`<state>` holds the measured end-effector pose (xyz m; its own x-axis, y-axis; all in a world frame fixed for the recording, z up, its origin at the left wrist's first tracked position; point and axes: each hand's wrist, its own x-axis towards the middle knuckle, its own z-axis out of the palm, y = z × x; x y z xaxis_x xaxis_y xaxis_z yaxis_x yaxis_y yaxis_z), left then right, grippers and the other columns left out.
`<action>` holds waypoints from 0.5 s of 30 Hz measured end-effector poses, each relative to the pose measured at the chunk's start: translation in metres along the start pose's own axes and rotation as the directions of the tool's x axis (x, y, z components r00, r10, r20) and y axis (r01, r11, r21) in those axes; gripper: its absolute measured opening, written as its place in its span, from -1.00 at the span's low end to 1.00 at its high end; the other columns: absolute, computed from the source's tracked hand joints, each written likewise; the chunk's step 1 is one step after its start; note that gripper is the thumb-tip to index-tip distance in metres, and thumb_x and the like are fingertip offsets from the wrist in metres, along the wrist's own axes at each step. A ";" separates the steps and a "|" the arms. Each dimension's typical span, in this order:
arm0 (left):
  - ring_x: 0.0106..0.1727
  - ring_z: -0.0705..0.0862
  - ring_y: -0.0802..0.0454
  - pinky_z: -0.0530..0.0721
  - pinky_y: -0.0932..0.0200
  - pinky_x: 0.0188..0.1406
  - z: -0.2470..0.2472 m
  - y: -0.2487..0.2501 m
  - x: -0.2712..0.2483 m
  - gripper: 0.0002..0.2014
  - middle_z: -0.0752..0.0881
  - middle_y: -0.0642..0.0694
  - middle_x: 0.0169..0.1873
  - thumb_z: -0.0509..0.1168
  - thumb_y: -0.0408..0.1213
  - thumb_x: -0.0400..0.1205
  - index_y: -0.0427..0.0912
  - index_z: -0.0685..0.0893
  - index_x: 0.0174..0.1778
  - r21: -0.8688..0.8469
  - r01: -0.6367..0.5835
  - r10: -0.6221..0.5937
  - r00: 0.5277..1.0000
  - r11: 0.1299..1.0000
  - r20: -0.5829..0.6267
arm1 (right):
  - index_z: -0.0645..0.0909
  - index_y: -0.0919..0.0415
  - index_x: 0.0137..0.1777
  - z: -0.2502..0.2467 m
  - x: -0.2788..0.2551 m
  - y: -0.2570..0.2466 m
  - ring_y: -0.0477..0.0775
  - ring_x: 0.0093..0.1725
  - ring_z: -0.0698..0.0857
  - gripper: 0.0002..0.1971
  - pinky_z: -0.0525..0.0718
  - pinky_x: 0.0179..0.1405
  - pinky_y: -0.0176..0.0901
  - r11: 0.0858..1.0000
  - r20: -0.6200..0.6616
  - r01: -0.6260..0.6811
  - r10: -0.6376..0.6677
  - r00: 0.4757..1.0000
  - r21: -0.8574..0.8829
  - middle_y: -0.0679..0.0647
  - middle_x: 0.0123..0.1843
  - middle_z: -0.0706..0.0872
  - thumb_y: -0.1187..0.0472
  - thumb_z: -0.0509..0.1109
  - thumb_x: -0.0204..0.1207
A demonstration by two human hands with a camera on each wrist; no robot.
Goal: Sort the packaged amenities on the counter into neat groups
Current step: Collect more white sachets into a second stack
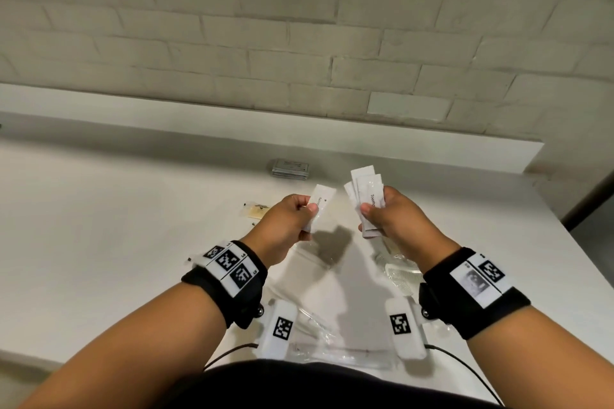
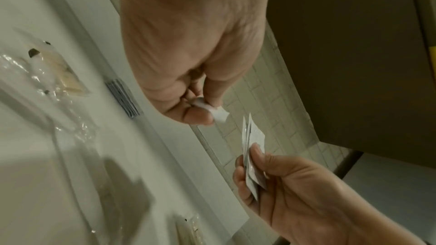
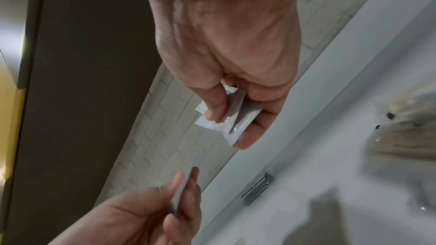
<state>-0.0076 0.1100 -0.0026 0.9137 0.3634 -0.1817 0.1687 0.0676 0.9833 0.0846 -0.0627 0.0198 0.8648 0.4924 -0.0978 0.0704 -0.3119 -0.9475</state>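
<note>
My left hand [image 1: 304, 209] pinches one white sachet [image 1: 320, 201] between thumb and fingers, held above the white counter [image 1: 133, 226]. In the left wrist view that sachet [image 2: 220, 114] sticks out past the thumb tip. My right hand [image 1: 373, 212] grips a fanned bundle of several white toothpaste sachets [image 1: 365, 191], a short gap to the right of the left hand. The bundle [image 3: 232, 120] shows under the thumb in the right wrist view, and the left hand's sachet [image 3: 183, 191] appears edge-on below it. A grey stack of flat packets [image 1: 291, 169] lies on the counter beyond both hands.
Clear-wrapped items lie on the counter: a tan packet [image 1: 257, 211] left of my left hand, a wrapped comb [image 1: 402, 276] under my right wrist, and clear wrappers [image 1: 315, 325] near the front edge. A low ledge and brick wall [image 1: 299, 43] close the back. The counter ends at the right.
</note>
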 end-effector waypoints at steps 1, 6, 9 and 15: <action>-0.40 0.54 0.15 0.63 0.26 -0.38 0.001 -0.001 0.000 -0.95 0.54 -0.04 -0.32 0.19 -0.36 0.72 -0.18 0.55 -0.01 -0.026 0.009 -0.009 1.000 1.000 0.002 | 0.51 0.26 0.19 0.000 -0.001 -0.002 0.21 -0.25 0.73 -0.82 0.74 -0.21 0.03 1.000 0.008 0.007 -0.007 1.000 0.027 0.18 -0.12 0.66 0.35 0.32 0.61; -0.35 0.67 0.11 0.69 0.27 -0.39 0.002 -0.002 0.000 -0.77 0.67 -0.09 -0.27 0.27 -0.54 0.63 -0.24 0.52 0.15 -0.070 -0.020 0.022 0.999 0.997 0.036 | 0.52 0.19 0.11 -0.005 -0.001 -0.007 0.19 -0.23 0.71 -0.87 0.76 -0.15 0.11 0.999 0.001 0.053 -0.053 0.999 0.001 0.15 -0.14 0.65 0.34 0.32 0.61; -0.34 0.60 0.09 0.55 0.27 -0.41 -0.003 -0.001 0.001 -0.80 0.70 -0.06 -0.24 0.37 -0.47 0.56 -0.09 0.65 0.00 0.146 -0.069 0.062 0.997 0.987 0.051 | 0.55 0.23 0.15 -0.008 0.000 -0.018 0.20 -0.12 0.70 -0.82 0.73 -0.01 0.19 0.990 0.069 0.116 -0.110 0.992 -0.086 0.19 -0.05 0.68 0.35 0.35 0.58; -0.37 0.63 0.13 0.56 0.27 -0.40 0.002 0.016 0.005 -0.79 0.71 -0.09 -0.26 0.43 -0.44 0.49 -0.16 0.65 0.01 0.082 -0.143 0.133 0.984 0.986 0.121 | 0.47 0.22 0.09 0.005 -0.002 -0.042 0.11 -0.16 0.65 -0.84 0.67 -0.13 0.05 0.897 0.305 0.210 -0.090 0.948 -0.388 0.14 -0.09 0.66 0.31 0.38 0.57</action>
<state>0.0004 0.1110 0.0124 0.9660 0.2541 -0.0484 0.0659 -0.0611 0.9959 0.0776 -0.0463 0.0583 0.6619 0.7429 -0.1003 0.4378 -0.4917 -0.7527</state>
